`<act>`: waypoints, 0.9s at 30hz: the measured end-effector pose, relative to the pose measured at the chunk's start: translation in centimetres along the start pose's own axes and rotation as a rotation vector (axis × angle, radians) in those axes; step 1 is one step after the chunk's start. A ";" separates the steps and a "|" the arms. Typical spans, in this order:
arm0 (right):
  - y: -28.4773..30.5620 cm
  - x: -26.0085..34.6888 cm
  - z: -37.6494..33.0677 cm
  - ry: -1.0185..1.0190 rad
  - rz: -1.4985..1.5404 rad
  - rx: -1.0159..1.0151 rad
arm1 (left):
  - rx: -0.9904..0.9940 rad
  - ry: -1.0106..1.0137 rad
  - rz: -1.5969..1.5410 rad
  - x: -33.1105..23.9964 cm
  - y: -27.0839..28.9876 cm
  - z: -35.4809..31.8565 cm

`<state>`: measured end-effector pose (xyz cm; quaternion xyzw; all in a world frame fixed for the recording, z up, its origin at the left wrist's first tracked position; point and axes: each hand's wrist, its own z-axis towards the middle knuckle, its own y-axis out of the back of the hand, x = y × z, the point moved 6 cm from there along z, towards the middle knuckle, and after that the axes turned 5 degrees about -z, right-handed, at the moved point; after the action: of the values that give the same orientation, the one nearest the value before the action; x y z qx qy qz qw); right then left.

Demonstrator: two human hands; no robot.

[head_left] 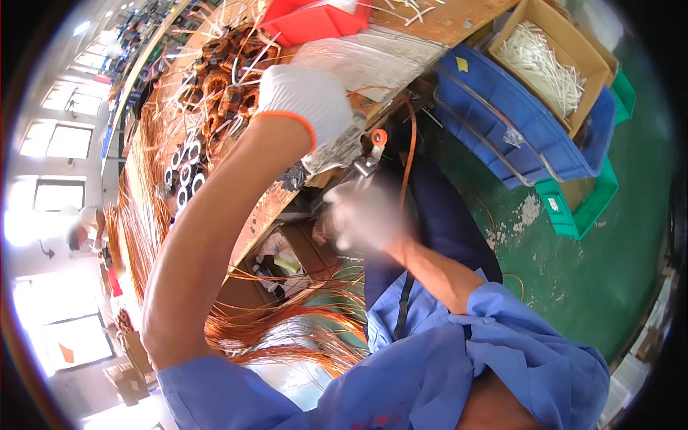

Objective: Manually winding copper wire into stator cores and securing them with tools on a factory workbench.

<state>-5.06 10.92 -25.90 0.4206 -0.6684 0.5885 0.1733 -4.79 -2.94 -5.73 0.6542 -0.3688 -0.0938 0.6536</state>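
My left hand (304, 104), in a white knit glove with an orange cuff, is over the wooden bench (473, 16), beside a pile of copper-wound ring coils (215, 84). Its fingers are hidden behind the back of the glove. A copper wire (413, 136) bends from beside that glove down toward my right hand (369, 215). The right glove is smeared by motion below the bench edge, close to a metal fixture (365, 166) with an orange ring-shaped part (378, 137); its fingers cannot be made out.
Black-and-white rings (185, 174) and long loose copper wires (287, 333) lie to the left. A red bin (315, 23) stands at the far side. On the right, a blue crate (487, 107) carries a cardboard box (595, 54) of white tubes, near green bins (580, 208). Another person (87, 228) is far left.
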 end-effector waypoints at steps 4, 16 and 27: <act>2.4 -0.7 1.7 0.111 -0.228 -0.010 | 0.061 -0.004 -0.030 -0.3 -0.3 0.9; 4.8 17.4 -0.3 1.058 -1.151 -0.387 | 0.024 0.024 -0.096 0.8 -0.7 0.2; -0.9 1.4 -5.1 0.555 -1.225 0.290 | 0.148 0.273 0.105 8.5 7.5 -4.5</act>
<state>-6.50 15.21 -23.04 0.5754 -0.1557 0.5539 0.5813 1.23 -3.60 4.83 0.6871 -0.3161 0.0579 0.6516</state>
